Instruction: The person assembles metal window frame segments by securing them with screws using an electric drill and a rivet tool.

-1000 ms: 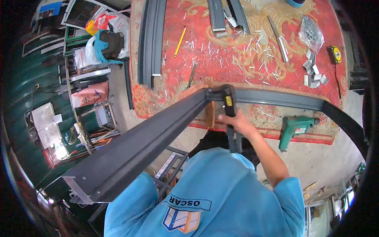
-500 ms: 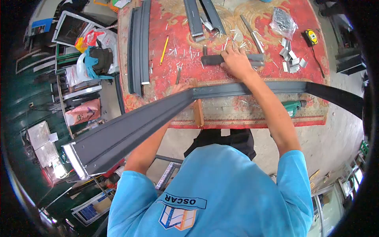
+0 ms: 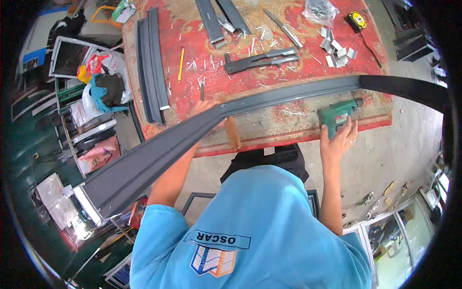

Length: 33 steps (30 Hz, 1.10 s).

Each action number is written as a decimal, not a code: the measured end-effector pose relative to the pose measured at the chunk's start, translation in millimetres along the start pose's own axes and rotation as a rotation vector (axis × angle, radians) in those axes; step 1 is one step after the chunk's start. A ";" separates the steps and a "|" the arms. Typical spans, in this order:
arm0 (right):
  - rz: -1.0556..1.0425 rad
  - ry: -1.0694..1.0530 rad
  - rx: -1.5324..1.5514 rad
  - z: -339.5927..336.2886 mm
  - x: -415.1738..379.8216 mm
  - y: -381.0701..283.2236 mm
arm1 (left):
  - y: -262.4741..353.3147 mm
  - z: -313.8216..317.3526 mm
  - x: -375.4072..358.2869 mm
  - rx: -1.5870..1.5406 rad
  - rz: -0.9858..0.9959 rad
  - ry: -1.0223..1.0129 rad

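Note:
A dark grey metal frame [image 3: 288, 95] of joined profiles lies across the near side of the table, its left arm jutting out toward me. My left hand [image 3: 206, 107] grips it near the left corner, partly hidden behind the profile. A wooden block [image 3: 233, 134] sits under that corner. My right hand [image 3: 338, 140] is at the green power drill [image 3: 334, 114], thumb and fingers spread on either side of its handle end. Beyond the frame lies a black long-armed hand riveter [image 3: 262, 60], untouched. A thin dark tool [image 3: 202, 90] lies just past my left hand.
The red patterned cloth [image 3: 185, 106] carries scattered rivets, a yellow pencil [image 3: 181, 65], grey profiles [image 3: 153, 67], metal brackets [image 3: 337, 50], a plastic bag of small parts [image 3: 320, 12] and a tape measure [image 3: 356, 20]. The frame's right arm [image 3: 404, 86] overhangs the table edge.
My right hand has let go of the hand riveter, leaving it on the cloth, and has moved back toward me to the drill. My left hand stays at the frame corner. The view has shifted.

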State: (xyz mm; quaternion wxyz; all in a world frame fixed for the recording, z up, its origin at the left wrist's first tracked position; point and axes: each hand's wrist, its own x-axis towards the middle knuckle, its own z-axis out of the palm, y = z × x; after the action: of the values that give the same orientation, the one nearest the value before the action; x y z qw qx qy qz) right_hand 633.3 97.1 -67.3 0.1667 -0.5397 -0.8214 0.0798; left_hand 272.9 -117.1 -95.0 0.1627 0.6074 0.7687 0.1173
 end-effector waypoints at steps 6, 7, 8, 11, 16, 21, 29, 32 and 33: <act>0.291 -0.195 0.153 32.0 -22.6 9.0 | 8.6 -1.5 -5.0 -0.038 -0.140 0.018; 0.312 -0.146 0.155 37.3 -21.1 4.7 | 7.2 0.2 -6.8 -0.070 -0.172 0.027; 0.331 -0.097 0.157 42.3 -17.8 0.3 | 9.0 -2.2 -6.5 -0.067 -0.164 0.026; 0.407 -0.039 0.220 53.0 -7.6 -2.6 | 15.4 -9.9 -12.4 -0.194 -0.255 -0.028; 0.530 -0.072 0.312 45.7 -4.7 13.5 | 9.9 -7.1 -25.1 -0.411 -0.264 0.056; 0.464 -0.003 0.722 9.3 -25.2 54.6 | 17.2 -23.9 -16.2 -0.396 -0.242 0.027; 0.635 -0.388 1.262 -97.8 -47.9 24.0 | 6.6 -3.2 -13.8 -0.371 -0.157 0.072; 0.567 -0.655 1.239 -90.1 5.2 -20.5 | 0.9 4.8 -16.5 -0.393 -0.100 0.165; 0.462 -0.797 1.224 -77.8 18.9 -28.6 | -3.8 6.0 -16.0 -0.385 -0.057 0.169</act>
State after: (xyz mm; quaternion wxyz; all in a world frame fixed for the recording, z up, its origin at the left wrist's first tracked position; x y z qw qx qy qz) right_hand 629.9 99.0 17.6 0.1059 -0.4394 -0.4952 0.7419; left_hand 275.3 -133.7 -100.3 0.2139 0.5310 0.7600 0.3077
